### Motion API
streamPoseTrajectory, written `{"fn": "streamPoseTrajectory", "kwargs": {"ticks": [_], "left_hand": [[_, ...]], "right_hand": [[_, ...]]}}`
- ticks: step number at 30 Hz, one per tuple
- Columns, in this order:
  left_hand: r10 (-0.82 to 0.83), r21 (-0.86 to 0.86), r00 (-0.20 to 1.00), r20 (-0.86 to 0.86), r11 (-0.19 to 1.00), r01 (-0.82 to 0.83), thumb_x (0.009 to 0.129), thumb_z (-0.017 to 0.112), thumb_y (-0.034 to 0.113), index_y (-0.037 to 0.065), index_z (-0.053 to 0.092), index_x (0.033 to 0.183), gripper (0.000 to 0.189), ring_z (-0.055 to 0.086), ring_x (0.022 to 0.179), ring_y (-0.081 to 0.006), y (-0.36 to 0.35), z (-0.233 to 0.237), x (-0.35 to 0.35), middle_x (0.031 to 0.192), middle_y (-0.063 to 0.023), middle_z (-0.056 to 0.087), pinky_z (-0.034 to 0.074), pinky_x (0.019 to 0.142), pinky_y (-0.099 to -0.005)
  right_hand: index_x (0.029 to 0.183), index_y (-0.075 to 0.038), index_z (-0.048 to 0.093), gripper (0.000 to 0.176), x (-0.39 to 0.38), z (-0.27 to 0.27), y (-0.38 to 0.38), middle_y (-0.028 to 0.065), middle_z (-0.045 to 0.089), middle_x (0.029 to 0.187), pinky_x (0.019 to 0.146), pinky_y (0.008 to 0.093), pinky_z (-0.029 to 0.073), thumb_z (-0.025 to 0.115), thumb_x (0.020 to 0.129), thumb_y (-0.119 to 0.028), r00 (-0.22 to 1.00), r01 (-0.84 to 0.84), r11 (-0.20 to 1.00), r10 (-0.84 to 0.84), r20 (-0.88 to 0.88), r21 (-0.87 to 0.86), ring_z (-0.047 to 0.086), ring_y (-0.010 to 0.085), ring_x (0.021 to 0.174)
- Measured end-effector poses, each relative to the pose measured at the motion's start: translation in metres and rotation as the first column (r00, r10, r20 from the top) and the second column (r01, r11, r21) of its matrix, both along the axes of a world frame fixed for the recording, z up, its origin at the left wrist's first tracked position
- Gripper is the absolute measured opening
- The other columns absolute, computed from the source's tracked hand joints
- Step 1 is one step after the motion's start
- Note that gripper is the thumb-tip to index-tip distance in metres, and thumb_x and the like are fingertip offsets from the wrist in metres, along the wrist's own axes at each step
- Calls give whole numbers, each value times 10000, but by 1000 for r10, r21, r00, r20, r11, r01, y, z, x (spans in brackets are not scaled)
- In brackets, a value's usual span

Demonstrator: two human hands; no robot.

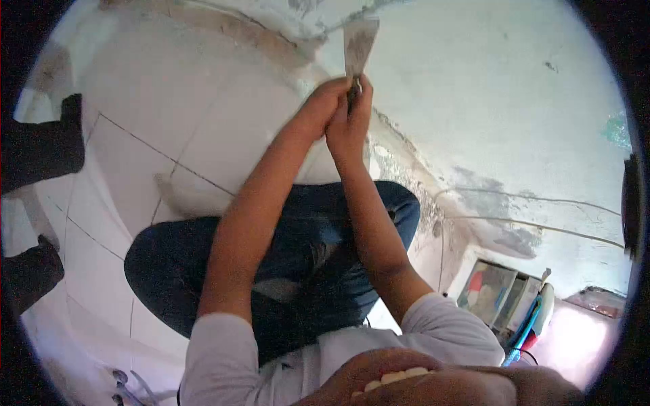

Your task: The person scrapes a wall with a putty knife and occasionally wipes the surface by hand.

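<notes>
Left hand [323, 107] and right hand [351, 128] clasp a scraper [361, 44] together; stained wall [474, 101] right of them, tiled floor [210, 145] left.

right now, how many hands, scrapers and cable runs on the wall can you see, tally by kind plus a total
Hands: 2 (left hand, right hand)
Scraper: 1
Cable runs on the wall: 2 (upper cable run, lower cable run)
Total: 5

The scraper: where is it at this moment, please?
In the head view, the scraper is at the top, just right of centre, held by the left hand and right hand.
</notes>
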State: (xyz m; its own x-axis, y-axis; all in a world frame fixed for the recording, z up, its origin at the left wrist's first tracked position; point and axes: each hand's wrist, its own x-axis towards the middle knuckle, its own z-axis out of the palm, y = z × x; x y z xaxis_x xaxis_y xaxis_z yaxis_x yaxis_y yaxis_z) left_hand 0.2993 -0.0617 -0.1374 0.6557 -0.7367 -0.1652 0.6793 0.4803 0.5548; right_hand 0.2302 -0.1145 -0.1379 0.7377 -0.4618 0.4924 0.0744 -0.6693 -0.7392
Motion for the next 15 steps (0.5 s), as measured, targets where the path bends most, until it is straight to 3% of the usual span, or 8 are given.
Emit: {"fn": "streamPoseTrajectory", "kwargs": {"ticks": [1,3,5,7,9,12,13,15], "left_hand": [[-28,-37,994,-106,999,24,972,432,282,-7,558,1065,329,586,910,-173,-8,-5,-1,953,-102,605,494,790,-331],[21,43,999,-43,999,-19,973,437,294,5,557,1077,330,585,914,-174,-5,6,3,959,-102,604,495,787,-330],[-64,-45,998,-6,997,63,974,456,293,4,564,1073,324,583,917,-173,-1,4,20,958,-95,604,487,804,-325],[-74,-48,996,-51,996,71,975,465,296,-1,563,1075,329,581,916,-177,3,-2,2,977,-100,599,485,809,-329],[28,-27,998,-57,999,-30,959,488,291,13,561,1112,325,598,917,-199,-3,-9,-1,1025,-111,612,498,846,-344],[-11,-26,998,-68,1000,9,958,495,294,13,557,1140,341,590,953,-202,6,8,17,1046,-110,611,486,871,-341],[-46,-38,994,-100,998,42,955,505,294,10,554,1167,359,582,982,-202,9,8,15,1065,-110,611,474,896,-338],[-63,-64,998,-31,996,61,953,510,308,8,553,1164,370,585,975,-204,3,-3,12,1056,-110,613,475,896,-340]], "right_hand": [[1342,20,356,422,6,4,2,248,515,1240,966,412,411,428,929,-24,1000,-2,999,3,-21,54,532,408,1130],[1345,18,356,423,23,6,1,252,506,1257,977,410,405,424,929,-22,999,-36,995,35,11,90,525,401,1151],[1347,16,356,424,16,7,1,255,497,1273,988,408,399,420,930,-20,1000,-20,993,20,-3,116,517,394,1172],[1342,25,358,423,15,15,6,262,491,1274,993,397,401,418,924,-7,997,-77,997,77,7,23,511,370,1187],[1334,30,368,419,17,5,7,266,494,1253,992,396,398,418,919,-5,998,-67,992,65,19,105,515,358,1169],[1324,43,372,418,28,18,8,259,489,1253,1008,398,383,420,912,-9,997,-79,990,78,13,118,513,363,1167],[1323,48,371,419,27,22,8,253,486,1253,1008,387,390,424,910,0,997,-71,997,71,-4,-36,512,354,1175],[1325,48,369,417,14,15,10,253,487,1251,1009,388,390,420,914,3,999,-37,998,39,-28,57,514,354,1171]]}}
